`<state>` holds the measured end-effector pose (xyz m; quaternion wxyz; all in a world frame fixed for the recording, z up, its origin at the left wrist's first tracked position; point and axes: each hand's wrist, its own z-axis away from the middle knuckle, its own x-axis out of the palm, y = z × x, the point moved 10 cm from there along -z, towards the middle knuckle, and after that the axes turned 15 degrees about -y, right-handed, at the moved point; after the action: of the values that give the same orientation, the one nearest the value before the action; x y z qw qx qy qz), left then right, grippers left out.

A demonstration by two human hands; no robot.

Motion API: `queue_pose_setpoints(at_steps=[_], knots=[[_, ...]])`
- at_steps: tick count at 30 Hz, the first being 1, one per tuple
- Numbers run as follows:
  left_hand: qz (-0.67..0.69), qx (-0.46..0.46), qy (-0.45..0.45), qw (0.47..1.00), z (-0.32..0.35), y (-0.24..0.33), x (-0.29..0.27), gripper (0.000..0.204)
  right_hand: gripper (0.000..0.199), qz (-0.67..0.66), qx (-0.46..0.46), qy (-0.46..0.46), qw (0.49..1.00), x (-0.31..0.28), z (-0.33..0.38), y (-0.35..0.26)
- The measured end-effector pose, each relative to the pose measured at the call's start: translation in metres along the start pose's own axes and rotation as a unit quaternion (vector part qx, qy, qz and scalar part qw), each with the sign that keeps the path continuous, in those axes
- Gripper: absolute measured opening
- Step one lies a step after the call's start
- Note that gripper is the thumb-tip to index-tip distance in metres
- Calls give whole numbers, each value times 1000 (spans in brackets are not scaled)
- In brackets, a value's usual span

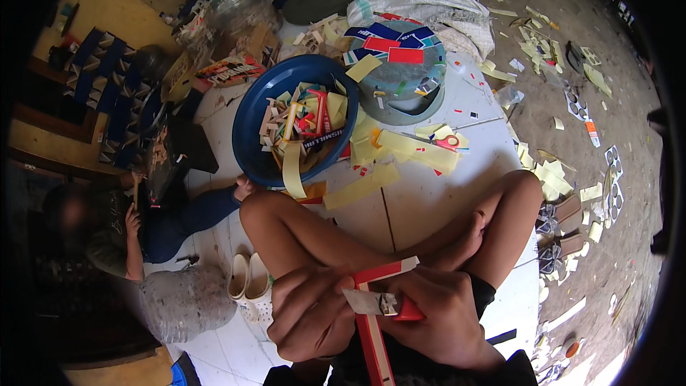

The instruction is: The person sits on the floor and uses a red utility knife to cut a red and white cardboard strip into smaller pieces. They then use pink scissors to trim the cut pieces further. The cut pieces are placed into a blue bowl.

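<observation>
- In the head view, the person sits cross-legged on a white tiled floor (pixel 214 225), with both forearms drawn in and the two hands close together in front of the lap.
- The left hand (pixel 311 311) is turned with its knuckles outward, the fingers curled in. Its thumb and forefinger are closed near the bend of a folded strip; how the other fingers meet it is hidden.
- The right hand (pixel 439 307) is bent into a fist-like grip, fingers wrapped round the red handle of a cutter (pixel 368 302), whose blade points toward the left hand.
- The folded strip (pixel 373 350) is narrow and red, with a pale cream band along it. It is between the hands: one short arm slants up to the right above the cutter, while the longer arm runs down toward the lap.
- The cutter's blade is flat, broad and grey, with a shiny metal part next to the handle, and lies across the strip in the picture; whether it touches is unclear.
- Beyond the knees stands a round blue basin (pixel 246 139) holding a heap of cut strips (pixel 300 118), red, cream and yellow.
- Just beside it is a teal tub (pixel 371 96) topped with red and blue pieces, and scissors (pixel 448 143) with orange handles lie near yellow scraps.
</observation>
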<state>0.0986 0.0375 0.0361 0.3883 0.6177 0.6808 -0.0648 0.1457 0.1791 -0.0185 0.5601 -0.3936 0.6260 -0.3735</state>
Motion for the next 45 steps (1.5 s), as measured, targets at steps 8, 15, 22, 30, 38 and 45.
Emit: queue_pose_setpoints(at_steps=[8,15,22,30,38,45], knots=[[-23,-4,-48,999,-1,11,-1,31,27,9,7,5,1000,0,2,-5],[-15,21,-41,999,-3,11,0,35,26,26,2,17,1000,-3,2,-7],[8,49,-60,997,-3,16,-1,39,30,8,1,-4,1000,-2,5,-5],[2,33,-37,999,-2,20,0,36,33,-36,12,10,999,2,6,3],[8,46,-42,998,-3,21,0,38,28,-24,27,14,999,2,10,9],[27,52,-28,998,-3,22,5,40,23,-42,54,8,998,4,13,20]])
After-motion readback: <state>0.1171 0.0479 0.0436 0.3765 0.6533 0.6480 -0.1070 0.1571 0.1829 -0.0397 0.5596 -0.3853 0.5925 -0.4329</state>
